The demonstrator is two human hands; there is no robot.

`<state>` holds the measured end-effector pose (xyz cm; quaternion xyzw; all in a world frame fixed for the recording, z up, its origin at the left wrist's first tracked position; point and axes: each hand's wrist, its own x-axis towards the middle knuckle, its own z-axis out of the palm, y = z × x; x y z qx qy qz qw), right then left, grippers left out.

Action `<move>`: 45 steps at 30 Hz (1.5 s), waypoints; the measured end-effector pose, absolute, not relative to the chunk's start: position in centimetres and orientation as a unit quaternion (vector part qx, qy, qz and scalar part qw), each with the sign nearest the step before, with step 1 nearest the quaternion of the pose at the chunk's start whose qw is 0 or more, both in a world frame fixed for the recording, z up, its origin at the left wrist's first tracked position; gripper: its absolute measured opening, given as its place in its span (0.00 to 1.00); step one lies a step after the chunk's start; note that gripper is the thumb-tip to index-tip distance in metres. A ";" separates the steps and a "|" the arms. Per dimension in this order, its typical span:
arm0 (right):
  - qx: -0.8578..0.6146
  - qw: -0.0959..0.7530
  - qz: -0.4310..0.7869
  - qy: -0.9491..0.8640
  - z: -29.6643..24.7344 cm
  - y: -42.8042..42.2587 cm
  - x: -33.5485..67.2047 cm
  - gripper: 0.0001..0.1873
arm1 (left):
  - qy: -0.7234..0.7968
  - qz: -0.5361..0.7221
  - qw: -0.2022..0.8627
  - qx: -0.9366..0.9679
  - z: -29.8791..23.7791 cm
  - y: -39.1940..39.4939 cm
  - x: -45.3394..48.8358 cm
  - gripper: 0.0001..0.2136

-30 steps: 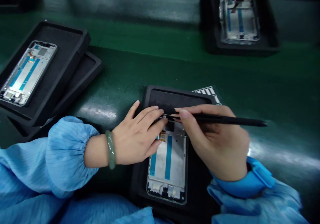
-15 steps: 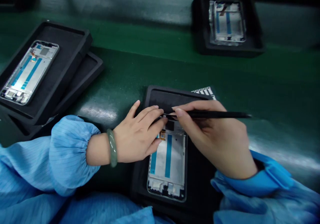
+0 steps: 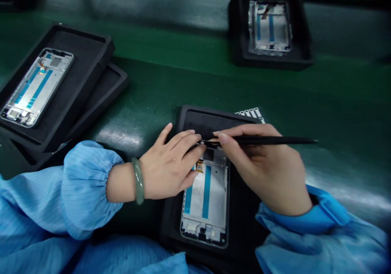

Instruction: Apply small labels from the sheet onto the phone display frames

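A silver phone frame [image 3: 195, 208] with two blue strips and a small orange flex cable [image 3: 199, 166] lies in a black foam tray [image 3: 195, 111]. My left hand [image 3: 171, 166], wearing a green bangle on its wrist, rests over the frame's upper left part. Its fingers are stretched out, the little finger spread away, and the fingertips touch near the frame's top end. In my right hand [image 3: 269, 164] are black tweezers [image 3: 275, 140], held almost level like a pen. Their tips point left to the frame's top edge, beside my left fingertips, which partly hide that spot.
To the left, another phone frame [image 3: 38, 86] lies in a black tray [image 3: 82, 58] stacked askew on a second tray [image 3: 100, 86]. At the back right, a deeper black box [image 3: 271, 62] holds a phone frame [image 3: 273, 25]. A white-patterned sheet [image 3: 252, 113] pokes out behind the near tray.
The black box at the back right has shifted left, as has the one at the far left corner. My hands stay almost in place, with the tweezers' rear end slightly further right.
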<state>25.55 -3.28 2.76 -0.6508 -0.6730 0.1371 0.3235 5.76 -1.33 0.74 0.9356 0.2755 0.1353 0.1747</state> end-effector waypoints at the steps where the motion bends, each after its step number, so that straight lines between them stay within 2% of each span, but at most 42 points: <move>1: -0.659 0.336 0.141 -0.658 2.5 -3.5 25.6 0.08 | 0.277 0.134 0.175 0.935 0.8 -1.3 5.8 0.20; 7: -0.662 0.374 0.171 -0.627 1.6 -4.1 25.7 0.08 | 0.275 0.139 0.181 0.934 0.7 -1.3 5.8 0.20; 16: -0.690 0.352 0.056 -0.630 2.0 -4.4 25.0 0.07 | 0.278 0.142 0.183 0.932 0.9 -1.3 5.8 0.20; 25: -0.642 0.381 0.143 -0.649 1.1 -4.1 25.7 0.06 | 0.279 0.143 0.190 0.930 0.9 -1.4 5.8 0.19; 33: -0.668 0.404 0.157 -0.605 1.2 -4.4 25.7 0.06 | 0.283 0.137 0.196 0.929 1.0 -1.4 5.7 0.20; 45: -0.652 0.385 0.143 -0.638 1.5 -4.2 25.5 0.05 | 0.281 0.132 0.188 0.932 0.9 -1.4 5.7 0.20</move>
